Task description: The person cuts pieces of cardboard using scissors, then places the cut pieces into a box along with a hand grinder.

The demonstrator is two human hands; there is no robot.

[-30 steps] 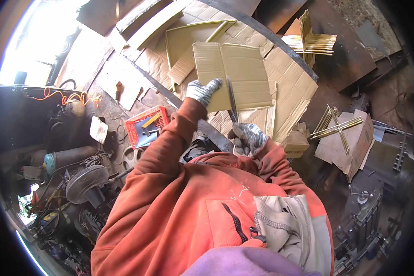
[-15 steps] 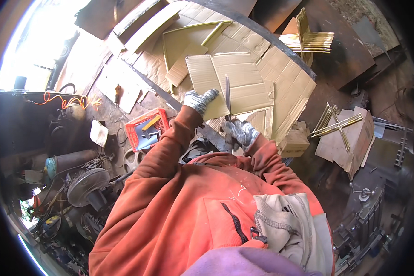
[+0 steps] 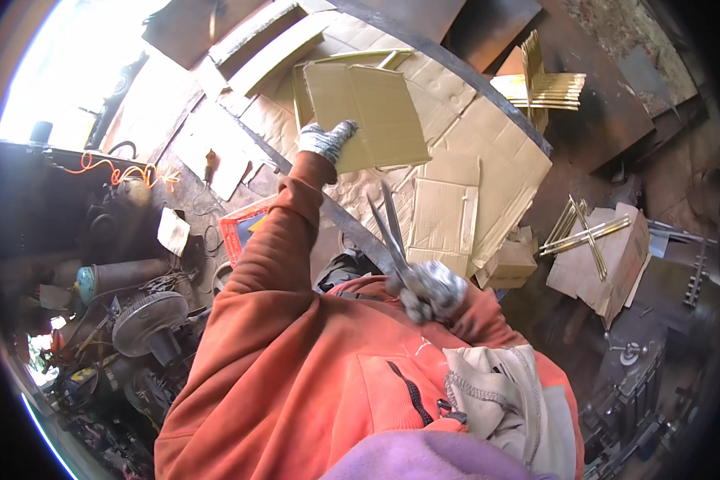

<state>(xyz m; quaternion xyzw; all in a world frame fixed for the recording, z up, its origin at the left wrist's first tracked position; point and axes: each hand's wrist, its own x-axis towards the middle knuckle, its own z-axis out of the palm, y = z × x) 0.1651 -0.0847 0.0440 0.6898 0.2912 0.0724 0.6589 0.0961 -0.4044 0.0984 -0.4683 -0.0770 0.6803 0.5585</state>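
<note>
Gripped at its near left corner, a tan cardboard sheet (image 3: 376,116) hangs over the work table from my gloved left hand (image 3: 328,140), thumb on top. Close to my body, my gloved right hand (image 3: 430,292) is closed round the handles of large metal scissors (image 3: 389,228). Their blades stand apart and point away from me, clear of the sheet; motion blurs this hand. On the table beyond the scissors lies another cardboard piece (image 3: 446,208). Behind the held sheet, a golden-edged frame (image 3: 392,60) is partly hidden.
Bundled golden rods (image 3: 548,90) lie at the far right. More rods (image 3: 586,232) rest crossed on a cardboard box (image 3: 608,260) at right. A red crate (image 3: 230,240) sits left of my arm, near a grey fan (image 3: 148,320). The table's dark metal edge (image 3: 352,228) runs before me.
My left hand has carried the sheet away and to the left. My right hand has drawn the scissors back toward my body, off the sheet, and their blades have spread.
</note>
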